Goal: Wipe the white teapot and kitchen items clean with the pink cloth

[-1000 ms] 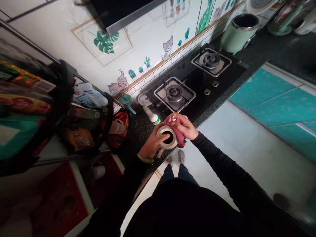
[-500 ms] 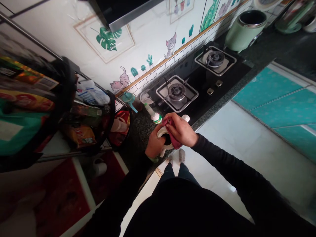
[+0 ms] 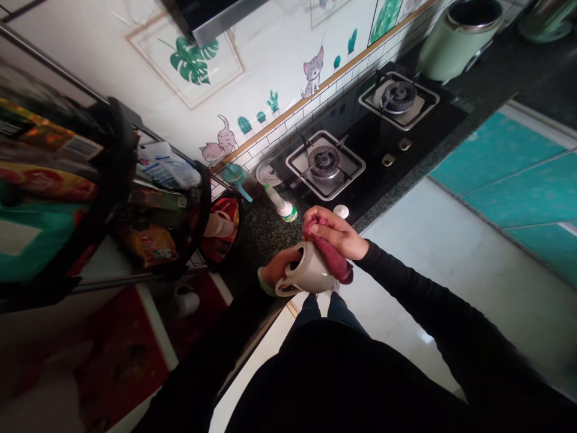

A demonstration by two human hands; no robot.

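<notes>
A white ceramic pitcher [image 3: 311,272] with a handle is tipped on its side in front of me, its mouth toward the left. My left hand [image 3: 280,267] grips it at the mouth, with the fingers partly hidden inside. My right hand [image 3: 336,233] is closed on a dark red cloth [image 3: 336,261], which lies against the pitcher's outer side. Just beyond the hands, on the counter, lies a bottle [image 3: 282,204] with a green-and-white label. A small white round lid [image 3: 341,211] is on the hob's near edge, by my right hand.
The black gas hob [image 3: 374,144] has two burners. A light green appliance [image 3: 457,45] stands at its far end. At left, a black rack [image 3: 121,156] holds packaged food; a teal-lidded jar [image 3: 237,177] is near the wall. A white mug [image 3: 186,300] sits lower left.
The pitcher has turned from mouth-up to tipped on its side, showing its outer wall. My right hand and the cloth have moved from its rim to that wall.
</notes>
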